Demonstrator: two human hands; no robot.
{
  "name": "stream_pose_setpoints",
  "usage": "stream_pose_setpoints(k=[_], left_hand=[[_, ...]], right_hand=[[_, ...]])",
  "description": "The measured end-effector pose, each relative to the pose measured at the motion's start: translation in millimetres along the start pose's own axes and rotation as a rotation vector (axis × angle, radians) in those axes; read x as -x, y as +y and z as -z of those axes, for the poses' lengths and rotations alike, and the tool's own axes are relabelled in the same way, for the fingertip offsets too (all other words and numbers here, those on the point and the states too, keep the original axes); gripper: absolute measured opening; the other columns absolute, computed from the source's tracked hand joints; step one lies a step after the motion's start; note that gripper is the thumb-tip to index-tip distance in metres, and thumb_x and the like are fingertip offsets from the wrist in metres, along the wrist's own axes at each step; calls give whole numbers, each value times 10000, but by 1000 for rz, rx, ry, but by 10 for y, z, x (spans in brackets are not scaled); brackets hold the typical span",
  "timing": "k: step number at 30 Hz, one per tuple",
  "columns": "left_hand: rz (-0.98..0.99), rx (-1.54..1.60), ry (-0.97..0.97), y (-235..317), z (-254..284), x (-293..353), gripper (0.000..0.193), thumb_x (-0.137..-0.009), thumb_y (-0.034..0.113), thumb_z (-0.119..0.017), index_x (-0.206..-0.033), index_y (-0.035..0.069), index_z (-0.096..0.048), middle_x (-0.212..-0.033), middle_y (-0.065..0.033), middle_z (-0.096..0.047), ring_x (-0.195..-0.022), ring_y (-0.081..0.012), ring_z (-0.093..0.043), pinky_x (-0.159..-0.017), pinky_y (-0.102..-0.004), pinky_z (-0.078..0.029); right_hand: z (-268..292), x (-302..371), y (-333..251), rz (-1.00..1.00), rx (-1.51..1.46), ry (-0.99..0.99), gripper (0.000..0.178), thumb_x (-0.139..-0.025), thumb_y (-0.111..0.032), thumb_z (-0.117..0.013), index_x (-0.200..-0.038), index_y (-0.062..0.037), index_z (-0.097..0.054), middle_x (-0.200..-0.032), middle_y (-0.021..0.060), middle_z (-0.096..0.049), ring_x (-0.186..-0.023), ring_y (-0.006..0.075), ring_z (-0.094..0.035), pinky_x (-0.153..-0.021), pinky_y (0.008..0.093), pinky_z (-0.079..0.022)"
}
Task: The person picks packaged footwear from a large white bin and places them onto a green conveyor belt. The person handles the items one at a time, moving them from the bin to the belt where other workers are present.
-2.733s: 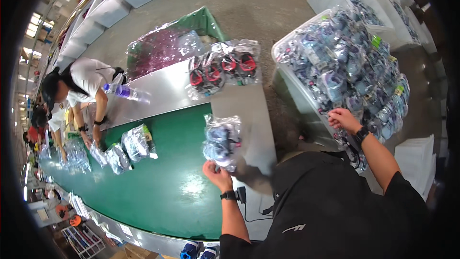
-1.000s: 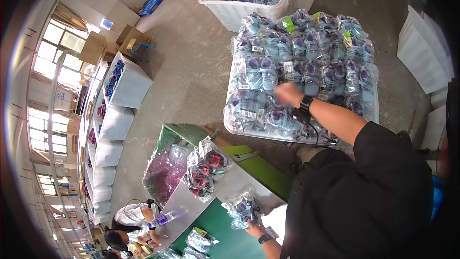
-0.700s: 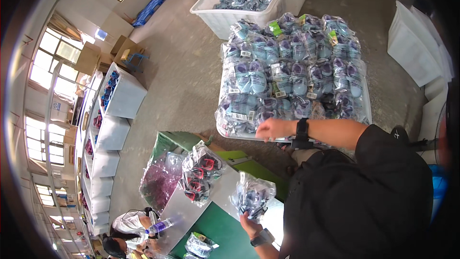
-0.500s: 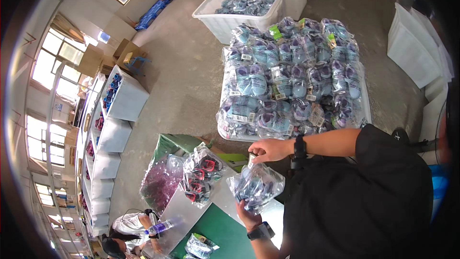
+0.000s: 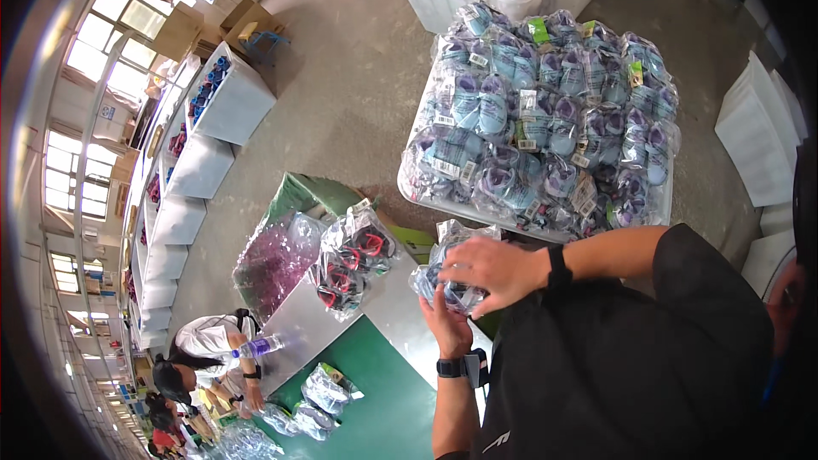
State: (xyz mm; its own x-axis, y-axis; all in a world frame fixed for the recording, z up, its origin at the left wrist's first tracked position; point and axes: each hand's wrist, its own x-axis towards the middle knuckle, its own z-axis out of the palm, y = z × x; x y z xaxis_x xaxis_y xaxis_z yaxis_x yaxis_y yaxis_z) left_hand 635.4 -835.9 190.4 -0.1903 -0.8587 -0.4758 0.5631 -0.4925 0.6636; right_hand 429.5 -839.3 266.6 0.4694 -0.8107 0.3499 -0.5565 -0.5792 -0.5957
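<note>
Between my hands is a clear plastic bag [image 5: 464, 236] with a pair of blue-grey shoes in it. My left hand [image 5: 446, 324] holds it from below, fingers closed against its near side. Across its top lies my right hand [image 5: 503, 271], fingers bent over the plastic and gripping it. Much of the shoes is covered by my fingers. Beside them on the grey table edge sits a bagged group of black-and-red shoes [image 5: 356, 257]. Just beyond, a big white tub [image 5: 409, 179] is heaped with bagged light-blue and purple shoes [image 5: 532, 123].
A green conveyor belt [image 5: 383, 413] carries bagged shoes [image 5: 328, 388]. A co-worker in white [image 5: 204, 345] sits at its far side, near a purple-capped bottle [image 5: 257, 346]. A green sack [image 5: 294, 196] stands on the floor. White bins [image 5: 230, 106] line the left; another white tub [image 5: 754, 132] is at right.
My right hand has come down from the bag's top edge onto the bag. My left hand has risen slightly. The view has shifted, and more bagged shoes show on the belt.
</note>
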Motion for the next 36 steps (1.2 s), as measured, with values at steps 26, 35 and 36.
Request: stream_pose_setpoints(k=[26,35,36], left_hand=[[167,-98,434,-181,1374,877,449,-947,325,-615,-1307,73,-520,-1095,-109,-623,-1001,-266,-595,-901,-430,-503],[111,-125,436,-225,1576,998,375,-974,237,-604,-1287,52,-511,-1017,-107,-658,-873,-235,-650,-761,-355,-554],[98,-136,426,-240,1603,1009,371,-973,235,-606,-1283,56,-513,-1018,-104,-658,-875,-233,-650,-760,-354,-554]], right_hand=[[781,-123,2261,-502,577,13,494,-792,-180,-679,-1258,-70,-558,-1422,156,-435,-1381,326,-367,-1112,505,-285],[228,-532,2112,-748,465,-13,685,-810,-339,-702,-1436,-197,-463,-1597,138,-216,-1497,331,-155,-1135,691,-142],[213,-508,2132,-735,450,-20,683,-806,-322,-707,-1432,-195,-467,-1597,132,-219,-1498,326,-158,-1136,689,-145]])
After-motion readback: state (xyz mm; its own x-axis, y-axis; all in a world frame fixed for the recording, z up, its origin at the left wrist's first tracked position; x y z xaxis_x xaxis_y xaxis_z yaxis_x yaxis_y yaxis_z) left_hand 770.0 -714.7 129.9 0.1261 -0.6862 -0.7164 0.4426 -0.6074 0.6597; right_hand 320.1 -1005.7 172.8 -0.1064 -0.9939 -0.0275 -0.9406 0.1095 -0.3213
